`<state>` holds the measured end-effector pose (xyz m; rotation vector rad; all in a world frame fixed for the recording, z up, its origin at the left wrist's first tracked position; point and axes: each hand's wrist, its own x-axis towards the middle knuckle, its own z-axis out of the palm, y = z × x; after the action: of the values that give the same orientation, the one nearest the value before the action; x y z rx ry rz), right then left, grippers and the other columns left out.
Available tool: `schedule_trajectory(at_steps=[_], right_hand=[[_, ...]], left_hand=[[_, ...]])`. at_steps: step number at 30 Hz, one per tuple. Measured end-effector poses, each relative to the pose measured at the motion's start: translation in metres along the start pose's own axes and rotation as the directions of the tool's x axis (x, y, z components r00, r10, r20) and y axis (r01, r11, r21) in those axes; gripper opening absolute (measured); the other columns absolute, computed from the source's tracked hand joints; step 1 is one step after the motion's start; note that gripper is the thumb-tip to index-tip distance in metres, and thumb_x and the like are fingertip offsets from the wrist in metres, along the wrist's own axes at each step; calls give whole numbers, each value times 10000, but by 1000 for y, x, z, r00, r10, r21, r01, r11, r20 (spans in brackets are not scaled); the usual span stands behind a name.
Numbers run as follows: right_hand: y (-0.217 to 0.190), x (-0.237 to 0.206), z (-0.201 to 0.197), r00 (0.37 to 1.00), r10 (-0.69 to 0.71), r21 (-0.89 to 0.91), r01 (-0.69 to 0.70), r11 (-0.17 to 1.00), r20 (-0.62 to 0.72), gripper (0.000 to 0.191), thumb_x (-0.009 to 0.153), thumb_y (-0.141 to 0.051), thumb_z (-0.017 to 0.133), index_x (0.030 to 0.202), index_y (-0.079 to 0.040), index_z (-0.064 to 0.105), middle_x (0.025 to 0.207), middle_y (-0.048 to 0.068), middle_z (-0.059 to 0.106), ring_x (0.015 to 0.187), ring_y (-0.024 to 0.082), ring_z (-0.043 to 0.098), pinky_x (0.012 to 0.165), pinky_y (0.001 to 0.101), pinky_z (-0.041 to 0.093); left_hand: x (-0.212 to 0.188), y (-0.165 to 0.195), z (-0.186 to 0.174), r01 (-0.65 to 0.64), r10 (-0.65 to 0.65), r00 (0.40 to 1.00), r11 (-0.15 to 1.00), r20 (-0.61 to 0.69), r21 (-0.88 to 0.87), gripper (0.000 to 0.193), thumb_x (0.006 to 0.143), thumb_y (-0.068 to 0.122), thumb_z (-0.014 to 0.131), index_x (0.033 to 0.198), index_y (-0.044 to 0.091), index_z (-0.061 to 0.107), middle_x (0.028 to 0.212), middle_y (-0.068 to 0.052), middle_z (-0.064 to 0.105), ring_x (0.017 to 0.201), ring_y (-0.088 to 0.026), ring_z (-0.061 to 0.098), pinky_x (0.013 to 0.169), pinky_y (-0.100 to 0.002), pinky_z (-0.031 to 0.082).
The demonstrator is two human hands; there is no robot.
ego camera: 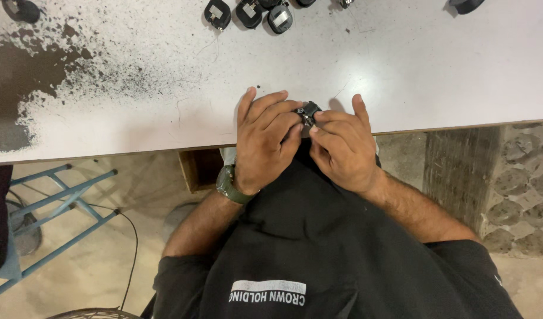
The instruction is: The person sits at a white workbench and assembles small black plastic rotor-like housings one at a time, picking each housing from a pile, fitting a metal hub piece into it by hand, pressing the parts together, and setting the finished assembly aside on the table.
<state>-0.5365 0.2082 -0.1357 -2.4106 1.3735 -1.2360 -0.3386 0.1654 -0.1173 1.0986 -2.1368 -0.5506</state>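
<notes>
A small black part (307,111) is pinched at the near edge of the white table (401,65), gripped between the curled fingertips of the left hand (264,142) and the closed thumb and forefinger of the right hand (341,147). The part is held where both sets of fingertips meet, mostly covered by them. More small black parts (249,13) are laid well apart at the far edge.

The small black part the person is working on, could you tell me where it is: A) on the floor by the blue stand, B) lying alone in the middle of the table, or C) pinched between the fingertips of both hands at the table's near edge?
C: the small black part sits between the fingertips of the left hand and the right hand, over the near edge of the white table.
</notes>
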Motion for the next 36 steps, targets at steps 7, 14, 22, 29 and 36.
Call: schedule_trajectory(at_steps=[7,14,22,29,36], right_hand=[[-3,4,-19,998,-56,37,55,998,32,201,898,10,803,1048,-78,702,996,84,613,1157,290,674,1293,573,222],[5,14,-44,965,222,-161,-200,967,136,394,866,-230,843,1199,-52,729,1095,127,581,1288,360,491,1235,663,83],[14,28,-33,974,134,-127,-112,986,183,407,869,-262,879,1195,-70,729,1138,96,592,1315,317,503,1278,671,109],[22,21,-39,979,131,-114,-114,987,157,395,850,-279,895,1152,-78,738,1098,94,593,1296,319,510,1263,683,91],[25,18,-40,976,137,-101,-121,988,170,359,855,-251,883,1138,-79,747,1095,84,585,1304,309,516,1267,702,102]], left_hand=[[7,8,-10,70,-70,997,998,-23,-3,191,901,116,738,1075,95,662,1283,-51,649,1372,-296,550,1273,-544,242],[22,13,-14,68,-65,997,994,42,-81,244,917,107,757,1150,93,690,1331,-78,649,1409,-322,511,1248,-570,246],[37,20,-15,61,-50,996,988,74,-143,179,908,88,801,1073,122,739,1378,-65,642,1438,-326,503,1222,-533,380],[34,25,-20,-11,12,999,1000,48,-11,275,857,145,862,1088,71,734,1405,-122,589,1413,-373,479,1175,-548,398],[38,22,-10,69,-41,989,978,142,-198,152,896,83,833,1006,117,733,1383,-69,635,1433,-344,530,1163,-465,474]])
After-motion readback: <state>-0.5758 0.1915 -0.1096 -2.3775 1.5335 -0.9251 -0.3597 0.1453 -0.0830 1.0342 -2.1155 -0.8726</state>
